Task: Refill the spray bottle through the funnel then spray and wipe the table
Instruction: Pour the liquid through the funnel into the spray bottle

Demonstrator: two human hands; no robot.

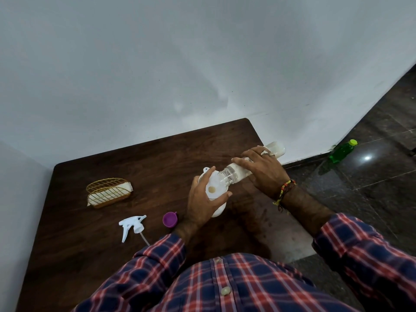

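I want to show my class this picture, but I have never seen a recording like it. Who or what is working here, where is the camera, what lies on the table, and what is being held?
There is no machine here: a person in a checked shirt works with bare hands. The single picture comes from a camera worn on the person's head, looking forward and down.

The left hand grips a white funnel sitting on a white spray bottle on the brown table. The right hand holds a clear bottle, tipped nearly flat, its open mouth over the funnel.

Also on the table lie the white spray head with its tube, a purple cap, and a gold wire holder with white cloth or paper inside. A green bottle stands on the floor to the right.
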